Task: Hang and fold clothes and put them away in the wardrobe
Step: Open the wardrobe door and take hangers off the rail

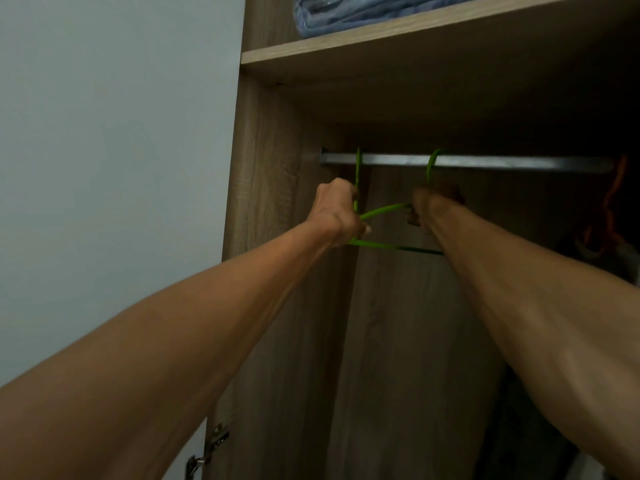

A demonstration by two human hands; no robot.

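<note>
Two green hangers hook over the metal rail (502,164) inside the wooden wardrobe (273,209). My left hand (337,211) is closed around the left green hanger (357,168) just below its hook. My right hand (433,206) grips the neck of the right green hanger (384,210), whose hook sits over the rail and whose bottom bar runs between my two wrists. Neither hanger carries a garment that I can see.
A shelf (381,39) above the rail holds folded blue fabric in a clear bag (363,12). An orange hanger with clothing (613,209) hangs at the dark right end. A pale wall (114,150) lies left; a door hinge (207,448) shows below.
</note>
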